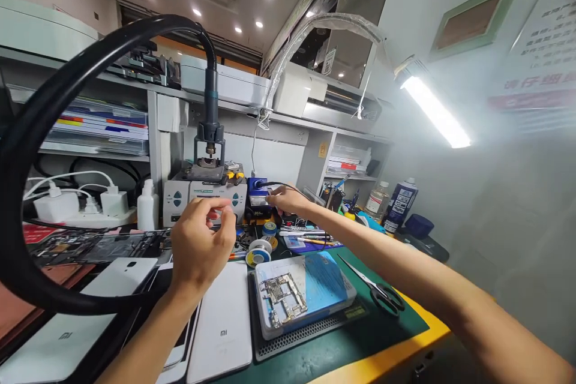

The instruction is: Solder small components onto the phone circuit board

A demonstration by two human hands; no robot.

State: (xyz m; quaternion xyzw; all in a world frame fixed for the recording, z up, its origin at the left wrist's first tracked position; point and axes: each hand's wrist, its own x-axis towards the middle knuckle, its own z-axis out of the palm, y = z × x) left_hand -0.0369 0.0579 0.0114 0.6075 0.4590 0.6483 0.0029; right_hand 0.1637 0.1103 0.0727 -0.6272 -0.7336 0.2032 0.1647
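My left hand (202,243) is raised in front of the grey hot-air station (227,188), its fingers curled toward the thumb; anything between the fingertips is too small to make out. My right hand (288,200) reaches forward to the small blue soldering station (258,187), fingers drawn together at its right side. A black cable passes above that hand, and what the fingers grip is hidden. Nearer to me, a phone circuit board (283,297) lies on a clear-and-blue plastic box (326,279), which rests on a dark perforated pad (310,331).
Scissors (378,291) lie right of the box on the green mat (396,331). White tablets (222,324) lie at left. Solder spools (258,253) and tweezers stand behind. A thick black hose (18,204) loops at left; bottles (400,205) stand at right.
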